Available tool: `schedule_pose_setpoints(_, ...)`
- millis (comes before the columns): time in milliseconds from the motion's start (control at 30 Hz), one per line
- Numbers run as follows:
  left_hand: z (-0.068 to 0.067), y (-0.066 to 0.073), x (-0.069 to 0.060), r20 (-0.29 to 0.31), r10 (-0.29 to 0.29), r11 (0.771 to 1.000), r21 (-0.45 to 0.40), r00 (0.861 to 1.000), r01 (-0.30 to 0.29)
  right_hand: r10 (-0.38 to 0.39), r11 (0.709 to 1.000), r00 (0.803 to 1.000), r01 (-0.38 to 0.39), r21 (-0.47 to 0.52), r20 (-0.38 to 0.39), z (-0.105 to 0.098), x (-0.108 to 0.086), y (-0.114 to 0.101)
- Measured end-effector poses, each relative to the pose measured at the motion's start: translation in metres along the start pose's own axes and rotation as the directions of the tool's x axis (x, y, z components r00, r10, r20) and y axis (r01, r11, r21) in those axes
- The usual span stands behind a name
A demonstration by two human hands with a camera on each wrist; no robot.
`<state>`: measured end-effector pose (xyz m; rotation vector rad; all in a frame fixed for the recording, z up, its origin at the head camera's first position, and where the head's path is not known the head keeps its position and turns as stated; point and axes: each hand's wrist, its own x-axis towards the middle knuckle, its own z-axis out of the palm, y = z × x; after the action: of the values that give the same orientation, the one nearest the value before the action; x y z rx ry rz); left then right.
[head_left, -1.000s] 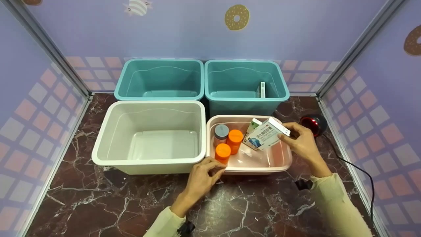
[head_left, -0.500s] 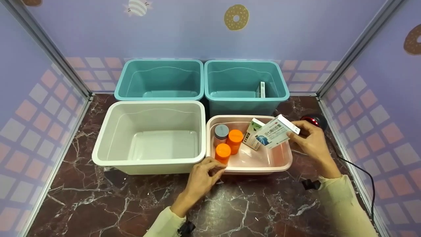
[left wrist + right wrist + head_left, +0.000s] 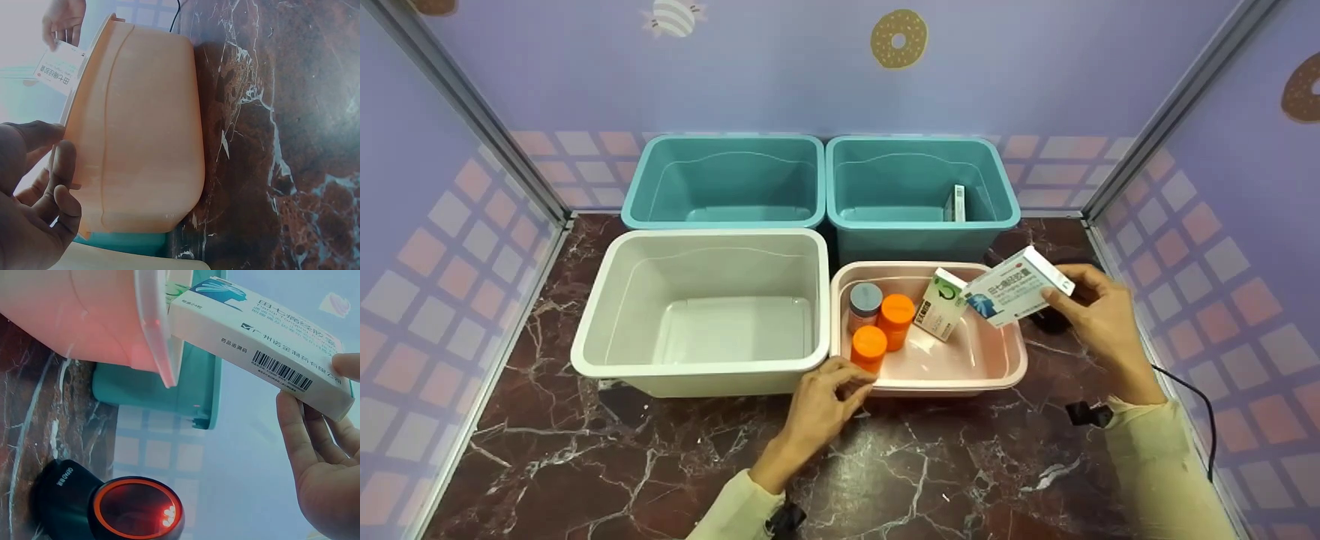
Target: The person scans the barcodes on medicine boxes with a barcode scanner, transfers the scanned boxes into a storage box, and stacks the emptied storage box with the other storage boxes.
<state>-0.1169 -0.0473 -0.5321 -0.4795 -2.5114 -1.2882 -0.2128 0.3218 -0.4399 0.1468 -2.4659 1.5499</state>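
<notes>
My right hand (image 3: 1099, 322) pinches the end of a white and blue medicine box (image 3: 1011, 289), tilted above the right rim of the pink bin (image 3: 997, 379). The box's barcode side shows in the right wrist view, above a black barcode scanner (image 3: 62, 492) with a glowing red ring. At the pink bin's front left corner, my left hand (image 3: 821, 401) grips the rim between thumb and fingers. Inside that bin stand two orange-capped bottles (image 3: 897, 311) and a grey-capped bottle (image 3: 865, 298). A green and white medicine box (image 3: 941, 304) leans beside them.
A white bin (image 3: 697, 370) stands left of the pink one. Behind are two teal bins (image 3: 724, 223); the right one holds a thin white box (image 3: 958, 204). The scanner's cable (image 3: 1192, 390) runs along the right wall.
My right hand has carried the medicine box right and away from the green and white box, toward the scanner, which is now mostly hidden in the head view. The left hand stays put.
</notes>
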Motion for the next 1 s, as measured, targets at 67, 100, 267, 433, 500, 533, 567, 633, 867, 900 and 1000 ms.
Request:
schedule_pose_setpoints(67,0.0,-0.001,0.0,-0.004,0.006,1.0,0.001,1.0,-0.006,0.002,1.0,1.0,-0.002,0.011,-0.012,-0.002,0.0,-0.001)
schedule_pose_setpoints(100,0.0,-0.001,0.0,-0.005,0.009,1.0,0.002,1.0,-0.009,0.003,1.0,1.0,-0.003,0.011,-0.018,-0.003,0.001,-0.001)
schedule_pose_setpoints(267,0.0,0.0,0.0,0.0,-0.001,1.0,0.008,1.0,0.001,0.027,0.999,0.999,-0.026,0.022,-0.045,-0.01,0.003,0.0)
schedule_pose_setpoints(433,-0.001,0.001,0.001,0.01,-0.019,1.0,0.012,1.0,0.018,0.057,0.998,0.996,-0.055,0.033,-0.063,-0.019,0.003,0.001)
schedule_pose_setpoints(500,-0.001,0.001,0.001,0.011,-0.021,1.0,0.012,1.0,0.021,0.069,0.997,0.995,-0.067,0.033,-0.076,-0.022,0.003,0.001)
schedule_pose_setpoints(533,-0.001,0.002,0.001,0.011,-0.022,1.0,0.012,1.0,0.022,0.075,0.997,0.993,-0.073,0.027,-0.086,-0.023,0.002,0.001)
schedule_pose_setpoints(567,-0.001,0.002,0.001,0.01,-0.021,1.0,0.012,1.0,0.021,0.089,0.995,0.992,-0.085,0.043,-0.094,-0.025,0.002,0.002)
schedule_pose_setpoints(633,-0.001,0.002,0.001,0.009,-0.021,1.0,0.015,1.0,0.021,0.099,0.994,0.989,-0.095,0.046,-0.107,-0.027,0.002,0.002)
schedule_pose_setpoints(867,0.0,0.001,0.001,0.009,-0.017,1.0,0.018,1.0,0.017,0.117,0.993,0.983,-0.12,-0.013,-0.144,-0.034,0.0,0.006)
schedule_pose_setpoints(900,0.0,0.001,0.001,0.008,-0.015,1.0,0.019,1.0,0.015,0.116,0.992,0.982,-0.121,-0.023,-0.15,-0.035,0.0,0.006)
schedule_pose_setpoints(1000,0.0,0.0,0.001,0.008,-0.015,1.0,0.02,1.0,0.015,0.115,0.992,0.977,-0.123,-0.039,-0.179,-0.037,0.0,0.009)
